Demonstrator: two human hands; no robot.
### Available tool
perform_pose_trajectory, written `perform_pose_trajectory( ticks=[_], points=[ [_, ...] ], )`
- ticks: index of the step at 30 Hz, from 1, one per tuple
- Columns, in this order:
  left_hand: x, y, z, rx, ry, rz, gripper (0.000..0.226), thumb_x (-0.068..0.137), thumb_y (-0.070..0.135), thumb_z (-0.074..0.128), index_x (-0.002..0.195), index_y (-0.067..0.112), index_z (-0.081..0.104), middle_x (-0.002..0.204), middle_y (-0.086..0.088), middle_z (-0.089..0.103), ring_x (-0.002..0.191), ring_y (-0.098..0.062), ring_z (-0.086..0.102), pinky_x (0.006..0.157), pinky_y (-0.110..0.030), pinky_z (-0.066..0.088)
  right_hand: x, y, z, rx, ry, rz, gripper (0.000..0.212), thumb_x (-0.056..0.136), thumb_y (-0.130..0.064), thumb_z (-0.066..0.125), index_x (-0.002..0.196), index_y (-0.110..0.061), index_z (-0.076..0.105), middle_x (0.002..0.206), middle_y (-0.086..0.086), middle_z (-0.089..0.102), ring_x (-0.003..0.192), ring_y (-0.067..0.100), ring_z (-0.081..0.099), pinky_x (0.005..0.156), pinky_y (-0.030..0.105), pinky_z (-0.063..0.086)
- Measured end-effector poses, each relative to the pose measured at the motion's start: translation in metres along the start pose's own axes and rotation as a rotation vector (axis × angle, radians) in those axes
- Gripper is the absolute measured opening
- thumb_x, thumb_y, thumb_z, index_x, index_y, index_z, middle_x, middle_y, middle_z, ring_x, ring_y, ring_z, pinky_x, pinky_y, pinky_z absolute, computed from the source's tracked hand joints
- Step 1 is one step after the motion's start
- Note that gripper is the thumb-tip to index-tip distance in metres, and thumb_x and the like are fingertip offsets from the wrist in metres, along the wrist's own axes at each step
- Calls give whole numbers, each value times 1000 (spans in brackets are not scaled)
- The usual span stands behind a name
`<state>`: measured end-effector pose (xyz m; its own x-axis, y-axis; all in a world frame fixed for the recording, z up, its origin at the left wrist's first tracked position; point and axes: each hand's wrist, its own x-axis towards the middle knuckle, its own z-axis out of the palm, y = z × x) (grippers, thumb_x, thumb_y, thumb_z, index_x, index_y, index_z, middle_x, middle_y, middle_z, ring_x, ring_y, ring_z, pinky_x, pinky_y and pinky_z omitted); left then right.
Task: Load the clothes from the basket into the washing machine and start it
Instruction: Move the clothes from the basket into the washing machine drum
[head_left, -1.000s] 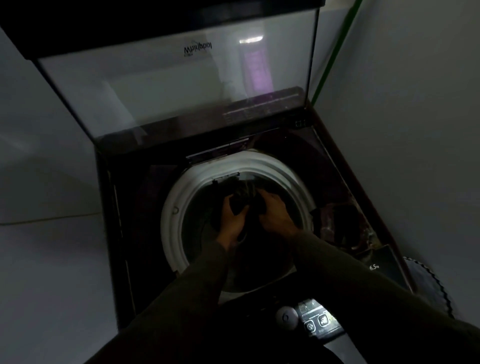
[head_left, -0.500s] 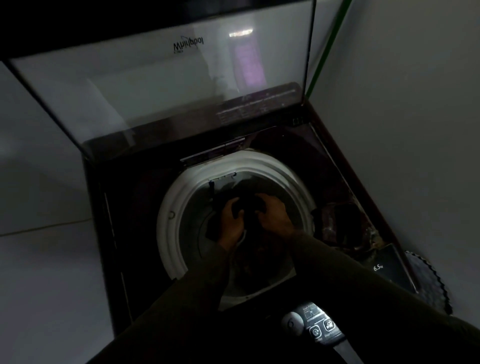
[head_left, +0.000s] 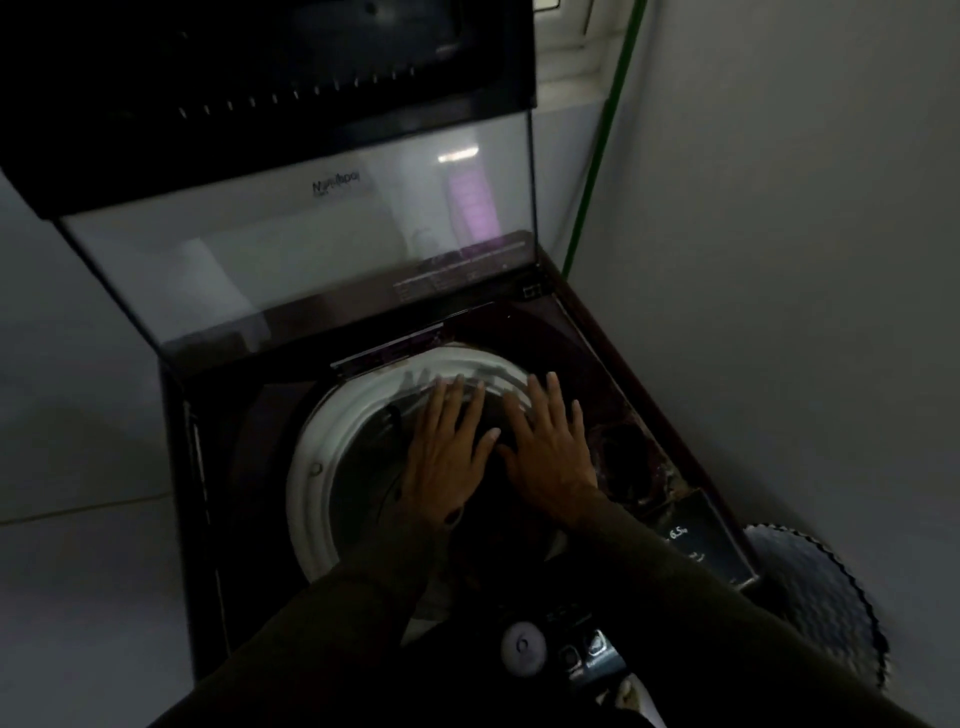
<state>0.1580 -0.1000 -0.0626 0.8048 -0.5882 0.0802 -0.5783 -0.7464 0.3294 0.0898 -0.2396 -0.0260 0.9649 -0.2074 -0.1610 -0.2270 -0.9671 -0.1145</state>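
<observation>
Here: flat palms over the drum

Left fingers (head_left: 457, 389) straight and fanned, tips blurred, holding nothing. Right fingers (head_left: 551, 387) the same: straight, spread, nothing pinched or gripped. Thumbs turned inward, nearly meeting. Left hand (head_left: 444, 452) and right hand (head_left: 545, 452) side by side, palms down, over the far half of the drum (head_left: 311, 470) mouth. Under and between them, low in the drum, a dark mass: the clothes (head_left: 493, 519), too dim for any detail. Cannot tell whether the palms touch the cloth or hang above it. Dark sleeves (head_left: 363, 623) running back from both wrists to the lower edge.

Around the hands, the white ring of the drum, set in the dark top of the washer (head_left: 208, 467). Behind, the glass lid (head_left: 311, 260) raised upright, with a mirrored brand mark and a pale reflection. At the near edge, a round grey knob (head_left: 522, 647) just left of lit buttons (head_left: 584, 652). Right of the drum, a label (head_left: 693, 543) reading 6.5. Beside the washer, against the right wall, a dark scalloped thing (head_left: 826, 623); cannot tell what. Behind the lid, a green line (head_left: 597, 161) down the corner.
</observation>
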Motion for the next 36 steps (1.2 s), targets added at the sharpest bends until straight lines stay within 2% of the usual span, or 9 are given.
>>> perform_pose_trajectory(
  ticks=[2,4,9,12,16,22,27,32,36],
  points=[
    [7,19,-10,32,26,54,65,100,54,18,154,19,27,163,-10,20,152,-27,8,121,-35,-10,-11,16,-13,-21,66,9,69,96,-55,22,156,-22,11,164,14,-1,148,33,-17,118,59,2],
    [16,39,-15,47,43,107,64,101,53,20,157,22,18,164,-9,13,152,-27,2,124,-43,0,-22,33,-25,-30,116,36,72,93,-57,13,156,-23,11,164,15,1,149,35,-14,119,60,4],
    [34,101,-17,56,30,217,64,101,55,18,157,25,10,166,-5,5,152,-23,-7,124,-45,7,-55,87,-44,-9,159,148,70,98,-61,20,157,-26,5,164,12,-5,148,30,-20,119,59,1],
    [38,143,-6,83,-11,283,65,101,56,13,157,24,11,165,-6,7,153,-25,-3,123,-49,11,-79,123,-46,-16,174,227,74,94,-66,10,156,-26,7,164,13,-1,149,33,-14,118,62,8],
    [34,203,13,78,-63,379,67,100,57,9,158,23,10,165,-7,7,153,-26,-3,123,-49,7,-118,169,-38,13,181,341,72,96,-64,20,156,-24,16,163,15,9,151,34,-2,116,62,16],
    [26,290,53,85,-183,460,64,103,57,12,157,26,-1,166,-6,2,152,-25,-11,124,-48,0,-177,244,-27,104,115,413,70,97,-62,14,156,-29,-3,164,9,-11,149,28,-19,120,57,7],
    [10,366,100,87,-328,549,65,102,56,15,157,27,-5,166,-7,2,152,-27,-9,124,-47,-2,-227,304,5,162,66,499,69,101,-53,28,157,-26,-2,164,11,-10,149,29,-19,120,58,8],
    [-13,407,166,90,-480,570,65,103,51,25,158,24,2,165,-9,9,152,-28,-1,123,-48,5,-259,353,61,243,-17,545,76,89,-59,3,157,-25,1,164,13,-5,150,29,-14,119,59,8],
    [-27,420,225,100,-582,547,66,102,53,22,157,20,11,164,-7,14,152,-27,6,123,-43,10,-280,389,120,304,-106,651,76,94,-65,13,157,-25,5,165,10,-4,151,28,-12,119,55,8]
  ],
)
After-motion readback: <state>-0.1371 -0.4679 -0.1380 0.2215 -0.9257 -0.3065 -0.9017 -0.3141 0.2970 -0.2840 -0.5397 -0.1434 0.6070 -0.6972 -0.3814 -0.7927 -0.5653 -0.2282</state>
